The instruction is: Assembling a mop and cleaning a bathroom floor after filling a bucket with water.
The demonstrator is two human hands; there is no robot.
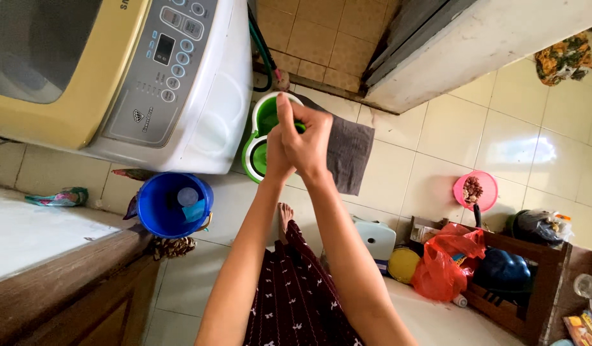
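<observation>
A: Above the green mop bucket (265,138), both hands meet in mid-air. The right hand (307,138) is wrapped over the left hand (276,154), fingers curled, one finger sticking up. Whether they grip anything I cannot tell; nothing shows between them.

B: Where does the bucket sit?

A: On the tiled floor (501,128), touching the foot of the white washing machine (180,83), with a grey cloth (348,150) spread just to its right. A blue bucket (171,205) stands on the bucket's left, nearer the person, and a pink bowl (475,190) lies well off to its right.

B: What could go wrong?

A: My guess: the tiles look glossy, and a bare foot (284,214) stands close to the bucket. If water spills over the rim, the foot could slip. The cloth could also bunch underfoot.

B: Anything hard to read?

A: Plenty. The hands hide the bucket's middle, so its contents are unknown. The left palm is covered by the right. The wooden bench (46,282) on the far left is cut off by the frame edge.
</observation>
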